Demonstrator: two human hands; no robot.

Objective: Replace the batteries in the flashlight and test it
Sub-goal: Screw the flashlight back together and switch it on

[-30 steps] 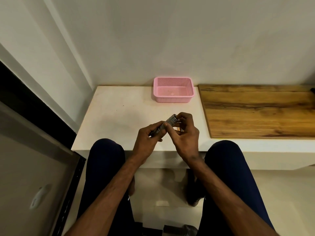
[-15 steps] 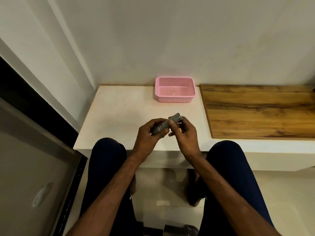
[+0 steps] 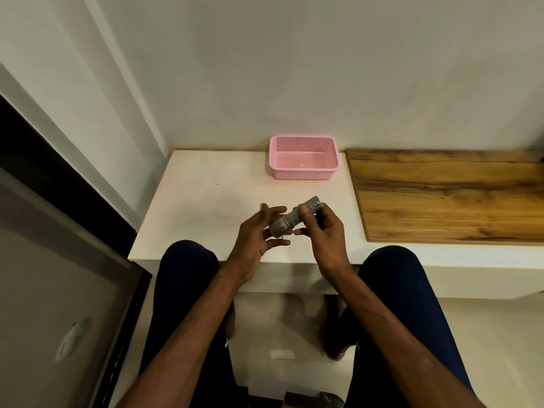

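A white counter (image 3: 206, 201) meets a pale wall (image 3: 294, 69); a wood board (image 3: 441, 195) lies right of the pink basket (image 3: 303, 174). In front of the basket, the grey ribbed flashlight (image 3: 290, 217) slants, one end far-right, wider end near-left against the left hand's (image 3: 253, 235) spread fingers; the right hand's (image 3: 326, 235) fingers curl round it.

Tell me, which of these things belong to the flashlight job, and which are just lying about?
In the job: flashlight; right hand gripping it; left hand, fingers spread at its wide end.
Lying about: pink basket on the white table; wooden board beside it.
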